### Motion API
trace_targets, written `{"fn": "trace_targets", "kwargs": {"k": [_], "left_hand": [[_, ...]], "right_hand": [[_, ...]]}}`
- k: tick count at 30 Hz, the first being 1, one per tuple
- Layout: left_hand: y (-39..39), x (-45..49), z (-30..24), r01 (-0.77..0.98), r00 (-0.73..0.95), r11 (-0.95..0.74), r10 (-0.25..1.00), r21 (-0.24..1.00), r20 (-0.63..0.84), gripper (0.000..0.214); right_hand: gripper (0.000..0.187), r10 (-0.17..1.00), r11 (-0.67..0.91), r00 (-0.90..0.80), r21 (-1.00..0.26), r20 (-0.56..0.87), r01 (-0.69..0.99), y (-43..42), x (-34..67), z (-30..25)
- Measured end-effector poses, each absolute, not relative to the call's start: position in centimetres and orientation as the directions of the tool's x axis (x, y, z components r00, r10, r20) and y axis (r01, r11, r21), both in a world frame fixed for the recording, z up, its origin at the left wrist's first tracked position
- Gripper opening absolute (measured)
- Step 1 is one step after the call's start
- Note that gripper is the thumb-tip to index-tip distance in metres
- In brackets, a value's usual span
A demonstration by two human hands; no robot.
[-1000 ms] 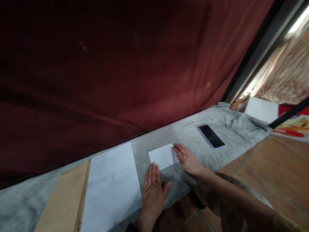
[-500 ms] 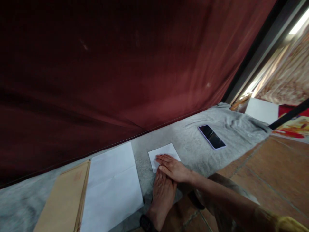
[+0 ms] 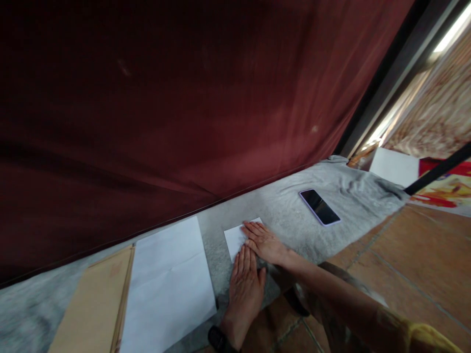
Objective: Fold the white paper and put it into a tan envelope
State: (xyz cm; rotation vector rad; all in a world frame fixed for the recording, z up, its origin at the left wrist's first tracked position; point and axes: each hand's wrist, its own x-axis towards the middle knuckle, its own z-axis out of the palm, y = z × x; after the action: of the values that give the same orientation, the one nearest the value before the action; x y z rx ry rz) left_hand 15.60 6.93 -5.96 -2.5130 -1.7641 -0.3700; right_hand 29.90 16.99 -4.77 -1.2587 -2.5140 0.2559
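Observation:
A small folded white paper [image 3: 235, 237] lies on the grey cloth [image 3: 287, 215]. My right hand [image 3: 264, 242] lies flat on the paper's right part, fingers stretched out and pointing left. My left hand [image 3: 246, 281] lies flat just below the paper, fingers together and pointing up, fingertips at the paper's near edge. Neither hand holds anything. A dark watch band sits on my left wrist.
A large white sheet [image 3: 167, 284] lies left of the hands, with brown envelopes [image 3: 93, 306] beside it. A phone [image 3: 319, 207] with a dark screen rests on the cloth to the right. A dark red curtain [image 3: 176, 98] hangs behind. Tiled floor [image 3: 397, 245] is at right.
My right hand slid left across the small paper and now rests flat over it. My left hand shifted right and closer to the paper's near edge.

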Motion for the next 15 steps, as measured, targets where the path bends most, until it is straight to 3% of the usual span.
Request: {"fn": "trace_targets", "kwargs": {"k": [8,15], "left_hand": [[7.9,14.3,-4.9,0.959,0.247,-0.266,0.954,0.095,0.170,0.062],[9.6,14.5,-4.6,0.991,0.092,-0.110,0.971,0.073,0.222,0.065]], "right_hand": [[0.051,0.844,0.534,-0.489,-0.253,0.222,0.807,17.6,31.9,-5.4],[0.055,0.851,0.520,-0.465,-0.276,0.242,0.808,18.1,33.4,-5.7]]}}
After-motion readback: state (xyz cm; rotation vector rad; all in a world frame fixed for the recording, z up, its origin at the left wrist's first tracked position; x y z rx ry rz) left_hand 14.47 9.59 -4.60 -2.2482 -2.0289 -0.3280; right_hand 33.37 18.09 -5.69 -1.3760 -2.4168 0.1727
